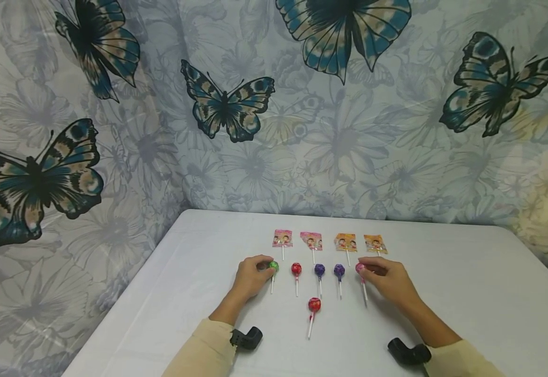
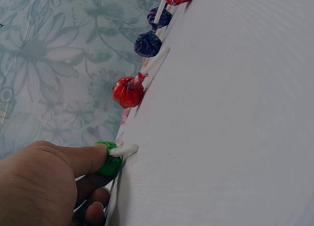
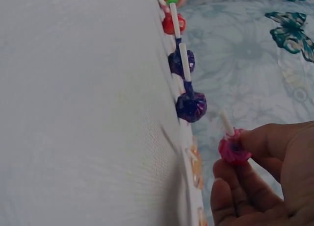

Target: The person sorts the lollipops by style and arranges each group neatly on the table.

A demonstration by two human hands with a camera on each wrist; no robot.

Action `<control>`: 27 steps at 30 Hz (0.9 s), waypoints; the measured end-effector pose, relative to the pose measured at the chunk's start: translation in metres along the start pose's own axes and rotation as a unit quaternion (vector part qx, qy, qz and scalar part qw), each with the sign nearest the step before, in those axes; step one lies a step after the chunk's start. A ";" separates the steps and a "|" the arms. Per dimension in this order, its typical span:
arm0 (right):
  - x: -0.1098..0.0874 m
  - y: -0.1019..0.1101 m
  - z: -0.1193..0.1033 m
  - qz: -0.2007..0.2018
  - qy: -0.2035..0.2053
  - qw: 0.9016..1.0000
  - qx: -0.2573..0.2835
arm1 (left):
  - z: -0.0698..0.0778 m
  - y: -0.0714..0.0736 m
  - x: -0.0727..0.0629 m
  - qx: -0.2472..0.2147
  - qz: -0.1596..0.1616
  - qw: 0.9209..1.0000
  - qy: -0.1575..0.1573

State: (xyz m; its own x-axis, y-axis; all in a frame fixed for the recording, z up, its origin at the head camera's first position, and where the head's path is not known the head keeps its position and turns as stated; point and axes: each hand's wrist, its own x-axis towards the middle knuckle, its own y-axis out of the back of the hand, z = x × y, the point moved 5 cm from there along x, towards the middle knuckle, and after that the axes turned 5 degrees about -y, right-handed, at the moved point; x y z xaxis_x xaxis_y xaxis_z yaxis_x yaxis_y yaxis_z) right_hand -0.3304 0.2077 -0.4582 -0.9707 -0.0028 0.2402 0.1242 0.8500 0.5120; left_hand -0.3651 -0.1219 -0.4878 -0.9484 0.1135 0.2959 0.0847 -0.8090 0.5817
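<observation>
My left hand [image 1: 252, 277] pinches the head of a green lollipop [image 2: 111, 160] at the left end of a row, its white stick pointing toward me. At the row's other end my right hand [image 1: 389, 277] pinches a pink lollipop [image 3: 234, 148] between thumb and fingers; in the right wrist view it hangs apart from the table surface. Between the hands lie a red lollipop [image 1: 296, 269] and two purple lollipops, one left [image 1: 319, 269] and one right [image 1: 339, 270]. Nearer to me lies another red lollipop [image 1: 314, 305], its stick slanting down-left.
Behind the row lie flat-wrapped lollipops, two in pink wrappers [image 1: 282, 239] and two in orange wrappers [image 1: 346, 242]. All rest on a white-covered table [image 1: 160, 314]. A butterfly-patterned cloth [image 1: 302, 173] hangs behind and at the left. Black wrist devices [image 1: 407, 353] sit at both sleeves.
</observation>
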 end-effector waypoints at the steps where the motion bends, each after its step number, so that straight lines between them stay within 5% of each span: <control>1: 0.001 -0.001 0.002 -0.004 -0.003 1.000 0.000 | 0.000 0.000 0.000 0.000 0.000 1.000 0.001; 27: 0.006 -0.014 0.018 0.003 -0.035 0.995 -0.092 | 0.000 -0.001 -0.002 -0.005 0.000 1.000 0.004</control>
State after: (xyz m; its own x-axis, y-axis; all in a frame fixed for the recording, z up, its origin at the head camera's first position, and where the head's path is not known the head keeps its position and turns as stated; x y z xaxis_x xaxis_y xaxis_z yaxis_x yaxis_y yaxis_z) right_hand -0.3418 0.2049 -0.4784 -0.9809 0.0434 0.1896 0.1592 0.7392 0.6544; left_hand -0.3639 -0.1215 -0.4893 -0.9509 0.1093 0.2894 0.0810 -0.8149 0.5739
